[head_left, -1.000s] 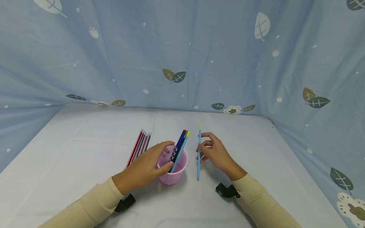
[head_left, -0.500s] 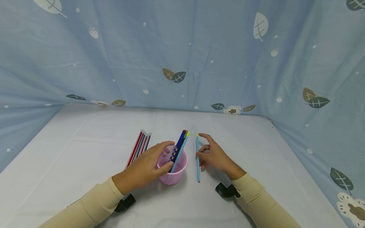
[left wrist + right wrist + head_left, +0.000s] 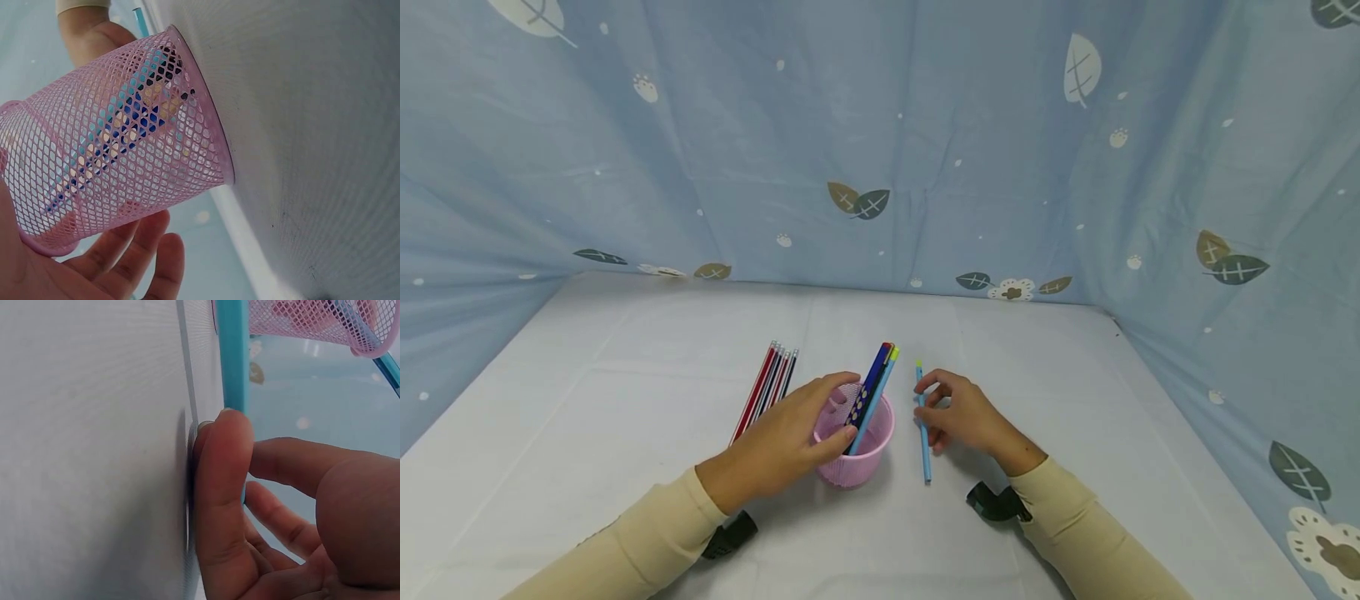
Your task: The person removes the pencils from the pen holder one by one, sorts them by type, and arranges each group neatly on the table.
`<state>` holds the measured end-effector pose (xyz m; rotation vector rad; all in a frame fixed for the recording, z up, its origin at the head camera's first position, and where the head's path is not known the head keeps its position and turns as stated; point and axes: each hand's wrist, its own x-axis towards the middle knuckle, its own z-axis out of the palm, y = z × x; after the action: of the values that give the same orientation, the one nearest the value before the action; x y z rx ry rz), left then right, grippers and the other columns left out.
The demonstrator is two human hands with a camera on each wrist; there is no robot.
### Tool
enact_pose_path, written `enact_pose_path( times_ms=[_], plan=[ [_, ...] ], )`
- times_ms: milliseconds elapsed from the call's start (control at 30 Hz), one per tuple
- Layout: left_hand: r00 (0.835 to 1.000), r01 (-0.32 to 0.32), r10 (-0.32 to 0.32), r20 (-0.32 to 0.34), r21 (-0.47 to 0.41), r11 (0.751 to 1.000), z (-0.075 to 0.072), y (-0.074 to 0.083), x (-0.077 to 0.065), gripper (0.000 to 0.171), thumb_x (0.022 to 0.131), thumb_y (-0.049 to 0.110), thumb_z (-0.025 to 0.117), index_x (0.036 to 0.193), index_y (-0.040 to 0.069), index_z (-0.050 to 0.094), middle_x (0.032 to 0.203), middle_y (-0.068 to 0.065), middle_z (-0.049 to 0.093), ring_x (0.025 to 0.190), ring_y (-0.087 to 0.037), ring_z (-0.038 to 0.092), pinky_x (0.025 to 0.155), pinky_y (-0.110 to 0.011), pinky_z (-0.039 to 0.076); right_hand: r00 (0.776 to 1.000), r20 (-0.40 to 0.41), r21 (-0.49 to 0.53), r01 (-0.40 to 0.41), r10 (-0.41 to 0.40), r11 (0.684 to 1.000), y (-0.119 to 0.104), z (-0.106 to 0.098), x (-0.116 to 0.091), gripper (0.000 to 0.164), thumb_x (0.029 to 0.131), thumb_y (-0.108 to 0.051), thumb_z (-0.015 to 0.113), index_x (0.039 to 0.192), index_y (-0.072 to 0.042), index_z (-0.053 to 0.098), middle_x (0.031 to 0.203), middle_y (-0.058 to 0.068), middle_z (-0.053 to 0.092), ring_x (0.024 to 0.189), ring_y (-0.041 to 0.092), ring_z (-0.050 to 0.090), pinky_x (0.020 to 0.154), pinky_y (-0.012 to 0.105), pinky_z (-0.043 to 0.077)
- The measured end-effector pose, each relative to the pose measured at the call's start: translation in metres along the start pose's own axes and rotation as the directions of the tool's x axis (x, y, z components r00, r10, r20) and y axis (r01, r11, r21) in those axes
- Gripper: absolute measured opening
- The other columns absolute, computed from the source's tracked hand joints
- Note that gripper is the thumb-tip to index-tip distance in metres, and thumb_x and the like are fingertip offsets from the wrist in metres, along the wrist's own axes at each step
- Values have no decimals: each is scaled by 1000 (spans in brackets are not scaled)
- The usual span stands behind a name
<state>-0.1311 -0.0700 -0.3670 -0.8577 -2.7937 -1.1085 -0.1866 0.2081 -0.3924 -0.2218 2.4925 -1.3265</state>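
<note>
My left hand [image 3: 778, 433] grips a pink mesh pen cup [image 3: 853, 473] near its rim, thumb on the near side. Inside lean a dark blue spotted pencil [image 3: 867, 385] and a light blue one with a yellow end [image 3: 880, 392]; in the left wrist view they show through the mesh [image 3: 119, 125]. Just right of the cup, my right hand [image 3: 966, 412] pinches another light blue pencil [image 3: 926, 457] between thumb and fingers. Low over the white cloth, that pencil lies roughly lengthwise, its yellow end pointing away from me. In the right wrist view fingers cover part of it [image 3: 234, 356].
Several red and dark striped pencils [image 3: 763, 392] lie together left of the cup, partly behind my left hand. White cloth [image 3: 647, 392] covers the table. A blue leaf-patterned curtain [image 3: 737, 150] hangs at the back and sides.
The pencil in my right hand has come down and toward me, its near end swinging slightly right. My index finger has bent in onto it. Left hand and cup have stayed put.
</note>
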Motion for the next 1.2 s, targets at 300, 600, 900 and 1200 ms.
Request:
enact_pose_path(
  times_ms=[300,600,900,1200],
  plan=[
    [1000,-2,2,-12,5,1000,1,0,0,60,98,48,57,150,26,37,132,2,59,115,-14,59,96,-44,53,1000,-1,-52,20,-20,998,-1,2,-2,35,90,-8,72,123,-12,58,95,11,59,55,20,66,56,34,58],
    [1000,13,-13,-9,5,1000,1,1,0,60,98,47,58,150,26,37,131,1,59,113,-15,60,94,-44,53,1000,-14,-79,20,-21,997,-3,5,-3,40,89,-6,73,125,-13,58,99,10,59,54,19,66,56,33,58],
    [1000,31,-31,-1,-4,1000,1,0,-2,61,97,48,58,151,29,37,139,3,56,124,-17,57,101,-49,51,999,-40,-114,15,-20,993,-4,7,-3,40,90,-10,74,126,-15,58,99,9,61,56,19,65,53,31,57],
    [1000,24,-24,-1,-8,1000,1,1,-1,60,98,47,58,151,29,37,140,3,55,124,-17,56,101,-49,50,977,-156,-128,126,-145,984,-13,7,-10,27,96,-17,67,122,-12,62,100,8,63,55,18,61,51,29,53]
  ],
)
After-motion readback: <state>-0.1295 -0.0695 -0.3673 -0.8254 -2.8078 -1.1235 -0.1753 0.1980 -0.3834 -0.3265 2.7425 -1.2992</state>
